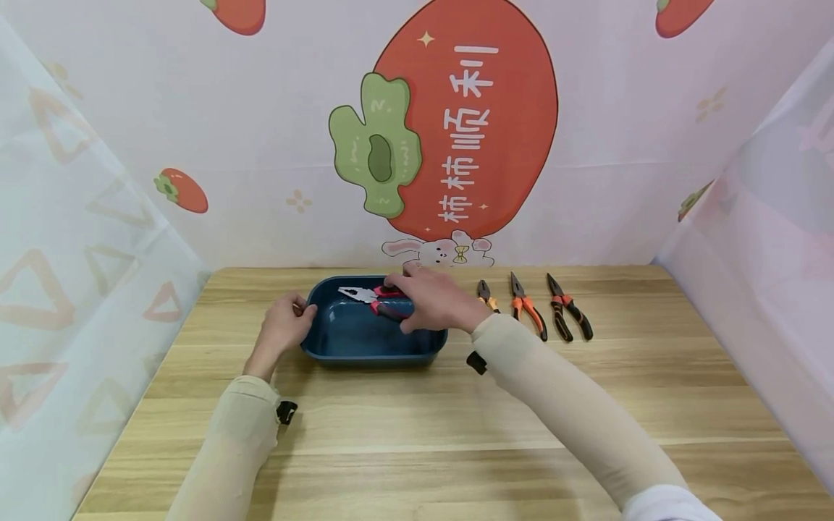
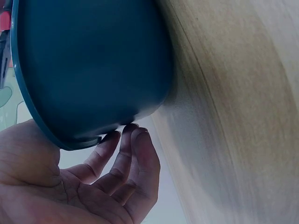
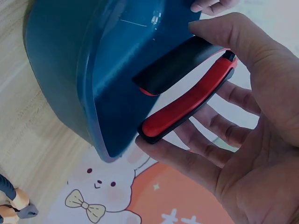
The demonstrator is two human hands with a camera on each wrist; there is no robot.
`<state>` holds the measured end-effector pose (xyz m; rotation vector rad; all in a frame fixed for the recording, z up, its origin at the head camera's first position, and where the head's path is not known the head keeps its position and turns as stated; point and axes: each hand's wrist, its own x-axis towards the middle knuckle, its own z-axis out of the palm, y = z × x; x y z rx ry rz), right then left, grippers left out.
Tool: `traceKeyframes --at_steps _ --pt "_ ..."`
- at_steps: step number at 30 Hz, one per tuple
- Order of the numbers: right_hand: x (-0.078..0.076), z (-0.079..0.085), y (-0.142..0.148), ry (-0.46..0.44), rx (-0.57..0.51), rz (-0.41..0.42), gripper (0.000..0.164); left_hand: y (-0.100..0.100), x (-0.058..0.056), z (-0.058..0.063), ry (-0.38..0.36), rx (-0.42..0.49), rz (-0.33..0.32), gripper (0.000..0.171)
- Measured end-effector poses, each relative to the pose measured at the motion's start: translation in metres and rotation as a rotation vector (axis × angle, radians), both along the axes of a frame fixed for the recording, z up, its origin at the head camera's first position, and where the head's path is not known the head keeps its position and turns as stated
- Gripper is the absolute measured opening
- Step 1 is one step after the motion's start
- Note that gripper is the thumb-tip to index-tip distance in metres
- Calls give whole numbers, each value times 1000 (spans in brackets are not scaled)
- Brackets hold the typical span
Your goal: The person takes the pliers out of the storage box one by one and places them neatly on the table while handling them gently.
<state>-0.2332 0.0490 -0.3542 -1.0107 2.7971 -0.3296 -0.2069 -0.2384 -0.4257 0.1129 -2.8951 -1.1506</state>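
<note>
A dark blue plastic basin (image 1: pixel 365 359) stands on the wooden table. My left hand (image 1: pixel 281 329) grips its left end, thumb at the rim and fingertips against the outer wall, as the left wrist view shows of the hand (image 2: pixel 103 186) and basin (image 2: pixel 93 60). Over the basin, my right hand (image 1: pixel 433 297) holds combination pliers (image 1: pixel 358 294) with red and black handles, their metal head pointing left. In the right wrist view, thumb and fingers of the hand (image 3: pixel 252 102) lie about the two spread handles of the pliers (image 3: pixel 187 100).
To the right of the basin, several pliers lie in a row near the back edge: a yellow-handled pair (image 1: pixel 484 293), an orange-handled long-nose pair (image 1: pixel 524 300) and a black-and-orange pair (image 1: pixel 565 304). Printed cloth (image 1: pixel 260 210) hangs behind the wooden table (image 1: pixel 417 434) and at both sides.
</note>
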Motion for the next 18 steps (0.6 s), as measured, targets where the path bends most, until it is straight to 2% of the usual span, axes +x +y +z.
traceKeyframes --at_steps 18 --pt "13 18 36 39 -84 -42 78 0 0 0 4 4 -7 23"
